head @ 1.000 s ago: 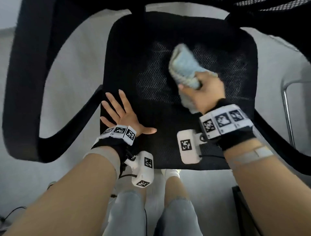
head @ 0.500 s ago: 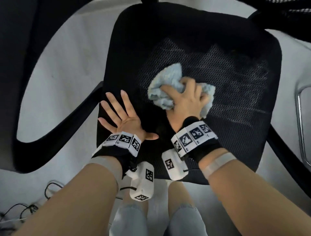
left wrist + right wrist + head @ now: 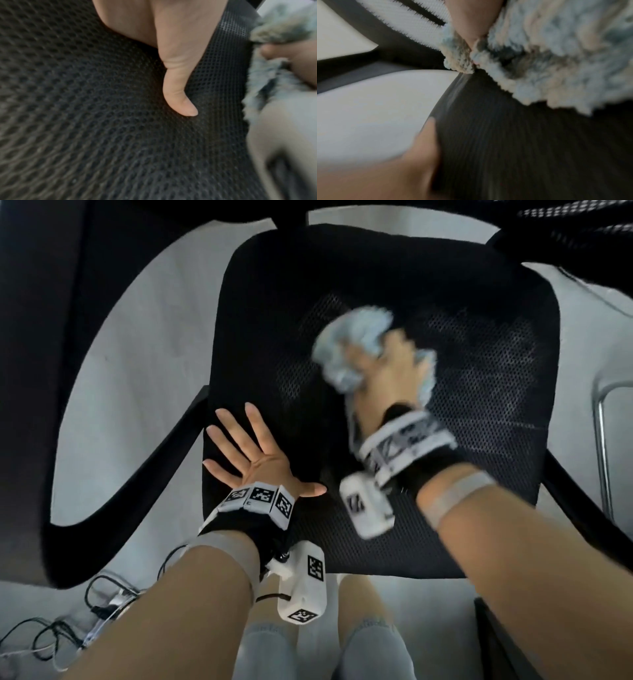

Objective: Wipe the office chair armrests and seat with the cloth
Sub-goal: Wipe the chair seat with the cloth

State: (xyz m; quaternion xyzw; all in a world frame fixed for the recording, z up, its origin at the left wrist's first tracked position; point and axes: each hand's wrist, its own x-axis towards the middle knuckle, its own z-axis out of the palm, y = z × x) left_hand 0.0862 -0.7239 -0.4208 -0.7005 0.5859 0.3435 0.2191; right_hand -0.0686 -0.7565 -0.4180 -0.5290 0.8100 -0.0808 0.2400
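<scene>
The black mesh seat [image 3: 479, 440] of the office chair fills the middle of the head view. My right hand [image 3: 387, 378] grips a bunched light-blue fluffy cloth [image 3: 352, 344] and holds it down on the seat's centre; hand and cloth are motion-blurred. In the right wrist view the cloth [image 3: 556, 60] fills the upper right over dark mesh. My left hand [image 3: 253, 453] lies flat with fingers spread on the seat's front-left corner. The left wrist view shows its thumb [image 3: 178, 94] straight on the mesh [image 3: 85, 121], with the cloth [image 3: 278, 27] at right.
The left armrest [image 3: 102, 508] curves round at the left and the right armrest [image 3: 589, 515] runs along the right. A chrome tube frame [image 3: 599, 440] stands at the far right. Cables [image 3: 68, 628] lie on the grey floor at bottom left. My legs [image 3: 267, 652] are below the seat's front edge.
My right hand swept the cloth from the seat's middle toward the left, then back to the right and farther away. My left hand stayed flat on the front-left corner.
</scene>
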